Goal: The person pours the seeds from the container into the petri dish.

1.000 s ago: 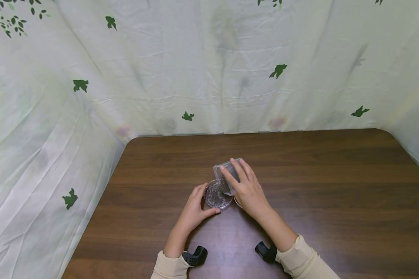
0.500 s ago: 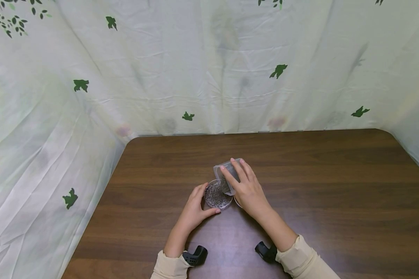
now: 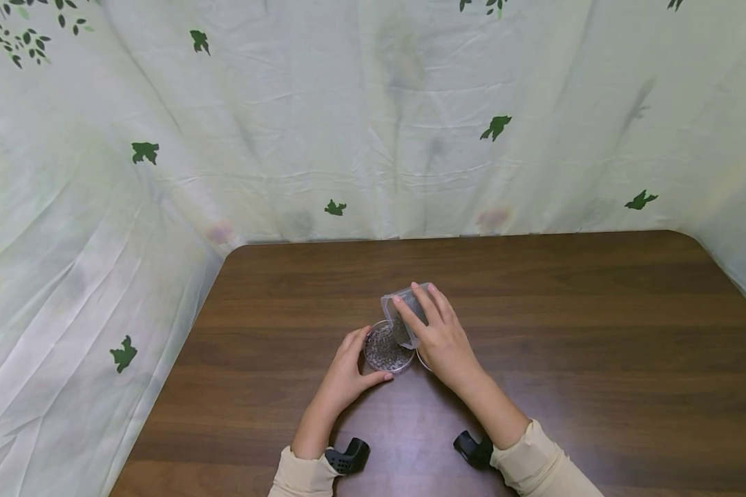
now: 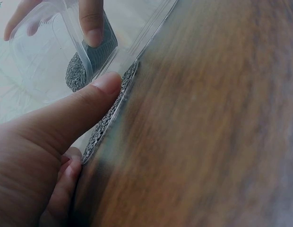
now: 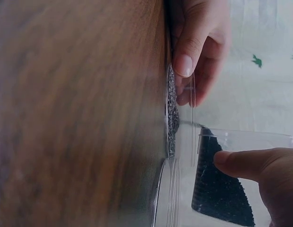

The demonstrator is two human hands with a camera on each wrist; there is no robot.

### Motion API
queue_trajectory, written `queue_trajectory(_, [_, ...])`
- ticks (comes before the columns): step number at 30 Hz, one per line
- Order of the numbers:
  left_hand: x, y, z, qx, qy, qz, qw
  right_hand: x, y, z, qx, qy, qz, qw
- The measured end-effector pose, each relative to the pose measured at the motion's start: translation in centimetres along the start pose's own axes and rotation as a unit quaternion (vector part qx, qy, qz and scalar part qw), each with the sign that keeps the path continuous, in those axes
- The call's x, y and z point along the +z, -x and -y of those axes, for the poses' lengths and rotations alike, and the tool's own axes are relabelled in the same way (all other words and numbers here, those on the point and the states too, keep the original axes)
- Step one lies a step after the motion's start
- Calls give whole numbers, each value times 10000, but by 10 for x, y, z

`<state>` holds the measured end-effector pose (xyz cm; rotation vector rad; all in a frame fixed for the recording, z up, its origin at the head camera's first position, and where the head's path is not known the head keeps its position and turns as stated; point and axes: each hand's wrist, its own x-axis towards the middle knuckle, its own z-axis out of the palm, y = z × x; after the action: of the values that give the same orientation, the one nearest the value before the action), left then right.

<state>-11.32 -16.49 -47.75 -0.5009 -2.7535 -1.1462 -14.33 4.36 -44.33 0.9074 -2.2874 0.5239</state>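
A round clear petri dish [image 3: 387, 353] sits on the table with a layer of dark grey granules inside. Thumb and fingers of my left hand [image 3: 343, 379] curve round its left side and hold it. My right hand [image 3: 445, 343] grips a clear plastic box [image 5: 222, 189] from above, tilted over the dish with its mouth toward it. Dark granules [image 5: 217, 182] are heaped inside the box, and in the right wrist view some spill from its lip into the dish. Partly hidden under my right hand, a second clear round dish or lid [image 5: 165, 198] lies beside the first.
A brown wood-grain table [image 3: 566, 331] spreads out on all sides. White cloth [image 3: 348, 124] with green leaf and bird shapes hangs behind and at both sides. Black wrist cameras [image 3: 348, 456] are worn on both wrists.
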Motion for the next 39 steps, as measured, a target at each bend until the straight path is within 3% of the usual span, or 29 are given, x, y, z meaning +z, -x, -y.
queue_trajectory(10, [3, 2, 4, 448, -107, -291, 9985, -2, 0, 2, 252, -113, 125, 9995])
queue_trajectory(19, [2, 1, 2, 127, 14, -95, 9999, -4, 0, 3, 623, -369, 232, 9971])
queue_trajectory(29, [1, 0, 2, 50, 59, -40, 10000, -7, 0, 6, 1140, -741, 152, 9906])
queue_trajectory(39, [1, 0, 1, 73, 3, -57, 10000, -8, -2, 5, 1349, -1010, -91, 9857])
